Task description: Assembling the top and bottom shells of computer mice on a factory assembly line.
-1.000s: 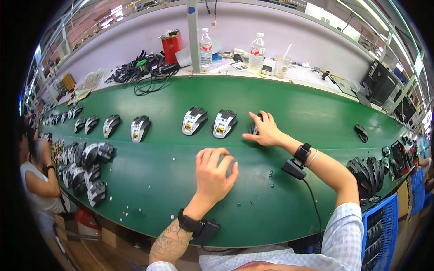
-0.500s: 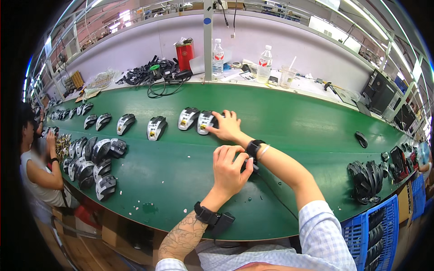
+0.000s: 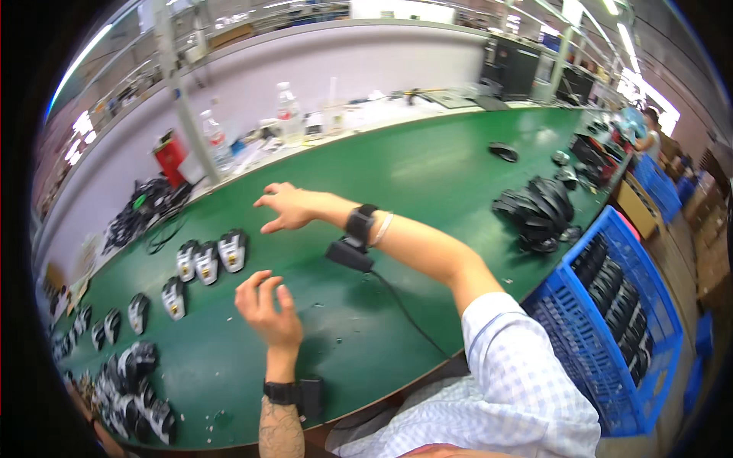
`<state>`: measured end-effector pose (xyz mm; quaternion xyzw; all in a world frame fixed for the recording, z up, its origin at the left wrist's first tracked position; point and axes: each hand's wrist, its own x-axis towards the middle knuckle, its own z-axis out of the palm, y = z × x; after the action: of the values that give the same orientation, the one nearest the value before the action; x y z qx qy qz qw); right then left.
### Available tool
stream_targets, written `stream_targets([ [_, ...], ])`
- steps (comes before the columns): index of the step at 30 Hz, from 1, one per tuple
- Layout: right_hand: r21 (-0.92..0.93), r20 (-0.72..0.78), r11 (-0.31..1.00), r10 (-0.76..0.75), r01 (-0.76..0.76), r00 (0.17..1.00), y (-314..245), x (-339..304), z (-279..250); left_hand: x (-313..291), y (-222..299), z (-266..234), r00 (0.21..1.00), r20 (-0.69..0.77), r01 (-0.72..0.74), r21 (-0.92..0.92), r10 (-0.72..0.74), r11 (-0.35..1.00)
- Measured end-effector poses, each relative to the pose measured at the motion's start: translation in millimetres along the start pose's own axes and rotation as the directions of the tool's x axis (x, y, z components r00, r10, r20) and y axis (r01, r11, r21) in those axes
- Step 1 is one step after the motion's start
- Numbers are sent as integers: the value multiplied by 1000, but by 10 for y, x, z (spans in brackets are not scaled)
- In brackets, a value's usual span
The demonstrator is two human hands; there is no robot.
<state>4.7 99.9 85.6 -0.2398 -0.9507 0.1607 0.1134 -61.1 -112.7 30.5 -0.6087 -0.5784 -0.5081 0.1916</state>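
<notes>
Table (image 3: 427,175): long green surface, curved by the lens, running from lower left to upper right.
Pile at far left (image 3: 134,389): dark mouse shells heaped near the table's lower-left edge, some overlapping.
Row of mouse shells (image 3: 137,311): single units spaced along the table toward the left rim, grey-and-black, well apart from the hands.
Cluster of three mouse shells (image 3: 208,258): white-and-black units set side by side, just beyond the left hand and below the right hand.
Left hand (image 3: 267,309): resting on the table, fingers (image 3: 259,284) slightly apart and empty, pointing toward the cluster; a dark band with a small box sits on the wrist.
Right hand (image 3: 289,208): held over the table past the cluster, fingers spread and empty; a black wrist unit (image 3: 359,224) with a hanging box and cable sits on the forearm.
Cable tangle (image 3: 141,214): black leads beside a red container (image 3: 169,156) at the back edge.
Bottles (image 3: 287,114): clear plastic, upright on the back shelf among small items.
Black heap at right (image 3: 538,210): dark mouse parts stacked on the table near its right edge.
Blue crate (image 3: 622,313): open basket beside the table at right, holding rows of dark mouse parts.
</notes>
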Motion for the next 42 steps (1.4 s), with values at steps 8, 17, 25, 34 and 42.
stream_targets([
  [8,-537,-57,539,744,-649,666,1140,-2511,-1155,41,211,32,998,55,13,-101,-7,995],
  [17,-508,-121,214,941,-834,316,1807,-3810,-1528,-30,222,30,995,97,39,-132,-26,991],
  [25,-403,-22,366,912,-839,409,2021,-4139,-1600,-15,241,56,991,124,64,-131,-48,989],
  [34,-344,-104,326,919,-880,381,1738,-4195,-1596,1,267,81,987,146,85,-140,-64,987],
  [42,-228,-174,521,809,-822,561,1773,-4177,-1615,7,217,36,987,144,76,-74,-65,994],
])
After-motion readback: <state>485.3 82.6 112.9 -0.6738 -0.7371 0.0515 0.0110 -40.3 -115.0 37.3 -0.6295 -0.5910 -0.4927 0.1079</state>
